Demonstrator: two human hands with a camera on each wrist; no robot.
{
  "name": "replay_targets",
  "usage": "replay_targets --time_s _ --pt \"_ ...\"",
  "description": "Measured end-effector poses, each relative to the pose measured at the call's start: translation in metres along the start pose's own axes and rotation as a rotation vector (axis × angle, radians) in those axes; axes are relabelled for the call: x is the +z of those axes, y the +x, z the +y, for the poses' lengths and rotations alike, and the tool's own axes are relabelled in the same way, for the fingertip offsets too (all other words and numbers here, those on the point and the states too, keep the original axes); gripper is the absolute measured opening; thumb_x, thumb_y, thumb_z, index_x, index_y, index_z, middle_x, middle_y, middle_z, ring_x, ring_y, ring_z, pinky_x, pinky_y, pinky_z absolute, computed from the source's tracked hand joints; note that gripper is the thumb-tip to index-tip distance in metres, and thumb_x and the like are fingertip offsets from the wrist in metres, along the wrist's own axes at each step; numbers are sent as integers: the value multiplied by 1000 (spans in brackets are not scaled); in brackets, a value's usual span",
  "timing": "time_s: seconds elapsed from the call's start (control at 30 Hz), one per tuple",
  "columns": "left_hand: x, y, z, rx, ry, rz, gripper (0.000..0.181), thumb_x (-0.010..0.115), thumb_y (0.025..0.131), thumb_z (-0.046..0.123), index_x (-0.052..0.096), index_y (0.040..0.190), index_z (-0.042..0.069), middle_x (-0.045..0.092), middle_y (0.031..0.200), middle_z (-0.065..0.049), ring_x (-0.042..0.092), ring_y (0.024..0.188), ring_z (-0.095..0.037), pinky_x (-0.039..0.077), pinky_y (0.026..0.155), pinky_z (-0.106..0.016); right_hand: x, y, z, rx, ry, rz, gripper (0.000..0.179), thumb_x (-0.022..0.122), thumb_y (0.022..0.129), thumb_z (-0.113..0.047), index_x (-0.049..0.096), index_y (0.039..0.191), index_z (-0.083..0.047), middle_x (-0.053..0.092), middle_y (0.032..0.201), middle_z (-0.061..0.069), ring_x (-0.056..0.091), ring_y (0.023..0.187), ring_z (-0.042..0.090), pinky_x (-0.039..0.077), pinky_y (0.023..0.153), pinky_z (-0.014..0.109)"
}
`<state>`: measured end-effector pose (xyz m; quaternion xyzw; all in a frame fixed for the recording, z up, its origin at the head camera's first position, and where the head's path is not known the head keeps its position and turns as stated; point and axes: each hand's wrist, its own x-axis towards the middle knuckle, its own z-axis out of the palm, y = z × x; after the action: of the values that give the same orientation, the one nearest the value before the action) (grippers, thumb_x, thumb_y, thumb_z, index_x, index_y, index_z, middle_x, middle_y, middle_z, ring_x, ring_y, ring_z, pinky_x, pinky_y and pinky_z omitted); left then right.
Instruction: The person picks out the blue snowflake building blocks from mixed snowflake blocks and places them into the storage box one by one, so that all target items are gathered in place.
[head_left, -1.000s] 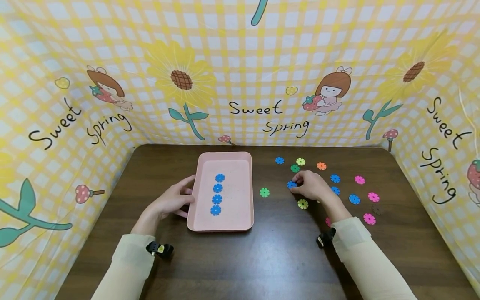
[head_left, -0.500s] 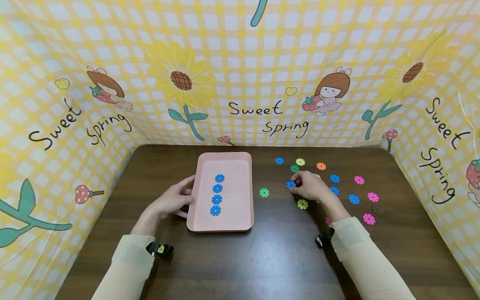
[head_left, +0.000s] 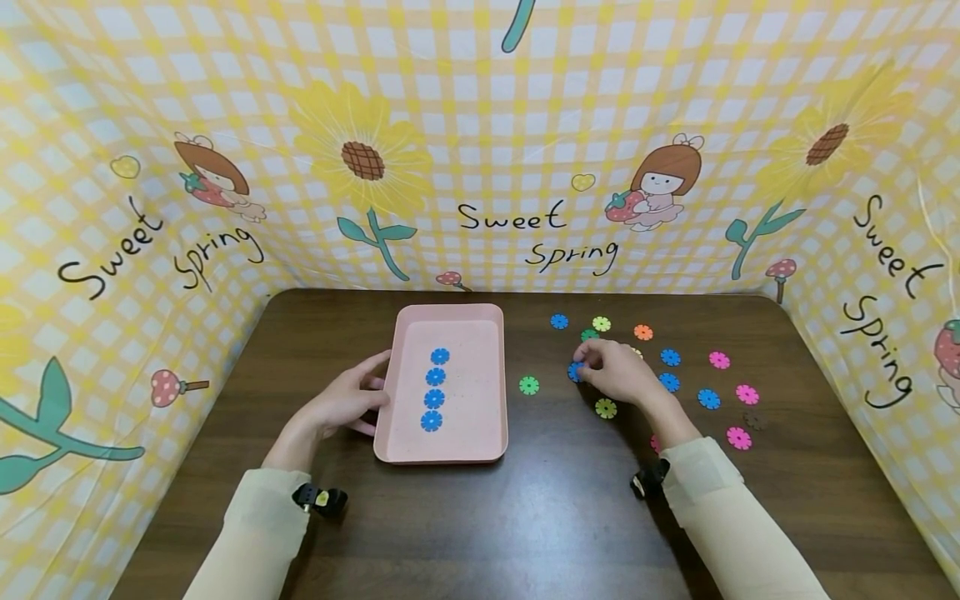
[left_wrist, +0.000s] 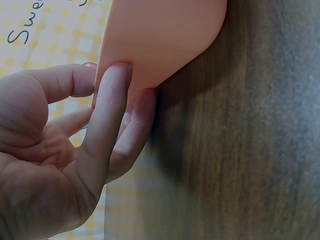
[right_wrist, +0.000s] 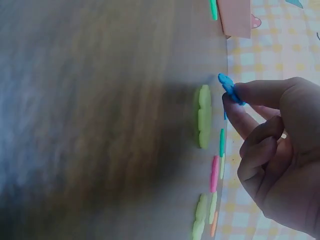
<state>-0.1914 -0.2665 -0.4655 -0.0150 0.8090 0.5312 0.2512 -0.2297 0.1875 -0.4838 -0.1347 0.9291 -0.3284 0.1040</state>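
In the head view my right hand (head_left: 615,368) pinches a blue notched plastic disc (head_left: 575,372) between thumb and forefinger. The right wrist view shows that blue disc (right_wrist: 231,90) tilted and raised off the table, the other fingers curled below. My left hand (head_left: 343,402) touches the left side of a pink tray (head_left: 491,454). From the left wrist, its fingertips lie on the outer wall (left_wrist: 160,35) and at the rim, loosely bent. Inside the tray, several blue notched discs (head_left: 434,398) lie flat in a column.
Around my right hand lie loose notched discs: a light green one (head_left: 528,385), a yellow-green one (head_left: 606,408), an orange one (head_left: 643,332), several blue ones (head_left: 708,398) and pink ones (head_left: 738,437). A checked cloth (head_left: 480,125) rises behind the brown table (head_left: 555,525).
My right hand has shifted slightly left with the pinched blue disc, which now looks more tilted and partly covered by the fingers. The left hand and the tray stay put.
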Motion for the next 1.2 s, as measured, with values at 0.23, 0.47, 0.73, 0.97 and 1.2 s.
replay_targets --time_s 0.23,0.47,0.73,0.97,1.2 --pt "0 0 0 -5 -2 3 82 58 97 5 19 167 19 49 135 -28 67 103 -32 63 68 -49 1 5 -18 -55 125 63 8 69 100 -20 73 105 -16 72 95 0 66 84 21 53 75 41" --pt "-1 2 -1 -3 -14 1 81 57 97 5 19 167 20 49 135 -27 67 103 -31 63 68 -49 8 20 -47 -118 234 95 14 70 99 -18 76 111 -14 73 105 1 64 106 24 52 91 46" --pt "-1 2 -3 2 -22 -4 81 58 98 5 19 167 20 50 136 -28 68 103 -32 63 68 -50 25 40 -79 -170 286 81 14 72 99 -19 76 111 -14 72 100 -2 65 98 19 53 82 37" --pt "-1 2 -3 6 -25 -5 81 57 97 4 20 167 20 50 135 -28 67 104 -33 63 68 -50 50 61 -107 -169 261 109 14 71 99 -17 77 111 -13 72 101 -1 63 92 20 54 73 33" --pt "0 1 -1 1 -16 1 81 58 98 5 20 167 21 50 136 -28 67 105 -32 63 68 -49 72 79 -131 -115 258 97 14 70 99 -16 78 109 -11 71 98 1 64 92 20 56 76 34"
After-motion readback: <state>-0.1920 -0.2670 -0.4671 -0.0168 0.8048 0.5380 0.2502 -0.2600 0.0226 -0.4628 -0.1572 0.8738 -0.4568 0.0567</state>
